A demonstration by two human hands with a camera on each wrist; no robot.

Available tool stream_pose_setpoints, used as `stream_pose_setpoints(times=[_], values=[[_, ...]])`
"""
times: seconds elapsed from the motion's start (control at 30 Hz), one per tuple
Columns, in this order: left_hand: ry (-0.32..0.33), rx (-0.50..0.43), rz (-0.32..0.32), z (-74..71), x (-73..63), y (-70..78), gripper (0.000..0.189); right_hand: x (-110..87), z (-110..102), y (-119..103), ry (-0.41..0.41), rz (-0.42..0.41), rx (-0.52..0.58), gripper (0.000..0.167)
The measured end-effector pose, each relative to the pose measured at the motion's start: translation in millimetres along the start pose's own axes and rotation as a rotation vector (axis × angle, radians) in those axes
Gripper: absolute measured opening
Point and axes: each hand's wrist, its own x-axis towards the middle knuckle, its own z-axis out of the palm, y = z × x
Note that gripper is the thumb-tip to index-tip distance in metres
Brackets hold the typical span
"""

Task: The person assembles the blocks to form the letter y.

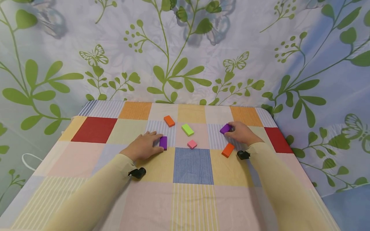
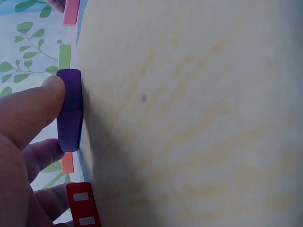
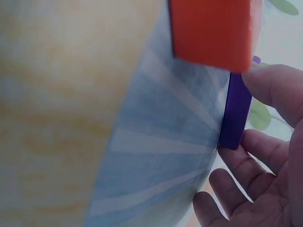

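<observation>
On the left, my left hand holds a purple block between thumb and index finger, at its two ends. The block is close up in the left wrist view, and below it by the other fingers is a red piece with pale rectangular marks, not visible in the head view. Farther right, my right hand pinches another purple block, low at the cloth. Just nearer than that hand lies an orange-red block, large in the right wrist view.
Between the hands lie a lime green block and a small pink block. An orange block lies farther back. The patchwork cloth covers the table, and a leaf-patterned curtain hangs behind it.
</observation>
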Motion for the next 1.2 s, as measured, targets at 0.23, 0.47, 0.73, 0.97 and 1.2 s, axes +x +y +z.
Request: stream_pose_setpoints(times=[0.23,0.47,0.73,0.97,1.2], values=[[-0.007,-0.003,-0.011,-0.4,-1.3,1.3,0.072,-0.2,1,-3,0.0,0.029,0.019,0.07],[-0.006,-0.001,-0.014,0.4,-0.2,1.6,0.072,-0.8,3,-6,0.021,0.014,0.046,0.069],[-0.003,-0.003,-0.01,-0.2,-0.3,1.8,0.072,-2.2,8,-12,0.049,-0.039,0.065,0.068],[0.0,-0.004,-0.001,-1.2,-1.0,1.6,0.071,-2.5,12,-21,0.042,-0.042,0.088,0.069],[0.003,-0.001,0.012,-1.4,-1.9,1.3,0.071,-6.1,17,-33,0.049,-0.09,0.067,0.068]])
